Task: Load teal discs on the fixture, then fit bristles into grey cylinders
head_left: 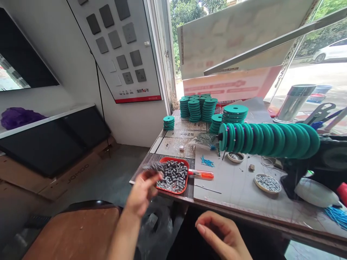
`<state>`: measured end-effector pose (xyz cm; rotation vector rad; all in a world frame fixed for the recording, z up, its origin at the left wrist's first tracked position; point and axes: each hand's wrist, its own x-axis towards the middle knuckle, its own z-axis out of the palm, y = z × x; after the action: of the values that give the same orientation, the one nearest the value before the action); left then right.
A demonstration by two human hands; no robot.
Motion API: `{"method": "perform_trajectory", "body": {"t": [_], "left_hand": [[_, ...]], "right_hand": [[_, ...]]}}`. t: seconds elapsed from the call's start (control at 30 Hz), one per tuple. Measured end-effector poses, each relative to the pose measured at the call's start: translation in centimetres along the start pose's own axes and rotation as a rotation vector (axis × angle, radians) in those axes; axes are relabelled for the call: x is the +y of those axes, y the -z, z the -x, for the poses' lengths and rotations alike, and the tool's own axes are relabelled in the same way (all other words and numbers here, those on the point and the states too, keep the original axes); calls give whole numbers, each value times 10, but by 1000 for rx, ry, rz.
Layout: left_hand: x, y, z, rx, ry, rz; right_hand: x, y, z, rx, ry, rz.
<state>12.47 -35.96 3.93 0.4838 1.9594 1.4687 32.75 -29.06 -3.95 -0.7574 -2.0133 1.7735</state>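
Observation:
My left hand is at the left edge of the red tray, blurred by motion. Its fingers are bent, and a smeared dark grey thing shows at their tips; I cannot make out what it is. Dark grey metal cylinders fill most of the tray, with small shiny beads along its near side. Below the table edge, my right hand is curled, thumb and forefinger tips together. Anything in that pinch is hidden or too small to see.
Green foam discs line a horizontal shaft at right; stacks of similar discs stand behind. An orange-handled tool lies beside the tray. Blue strands, a dish of grey pieces and a smaller dish occupy the table.

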Motion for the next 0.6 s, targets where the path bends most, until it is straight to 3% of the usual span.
{"method": "perform_trajectory", "body": {"t": [0.1, 0.17, 0.23, 0.43, 0.6], "left_hand": [[-27, -35, 52, -154, 189, 182], [-42, -53, 72, -162, 352, 434], [-50, -65, 82, -160, 421, 520], [-56, -76, 86, -152, 382, 492], [-74, -78, 83, -37, 259, 476]], "right_hand": [[-15, 6, -5, -9, -53, -101], [-20, 5, -6, -2, -108, -173], [-22, 2, -6, 19, -152, -230], [-26, 2, -5, 3, -232, -357], [-29, 2, -5, 44, -292, -366]]}}
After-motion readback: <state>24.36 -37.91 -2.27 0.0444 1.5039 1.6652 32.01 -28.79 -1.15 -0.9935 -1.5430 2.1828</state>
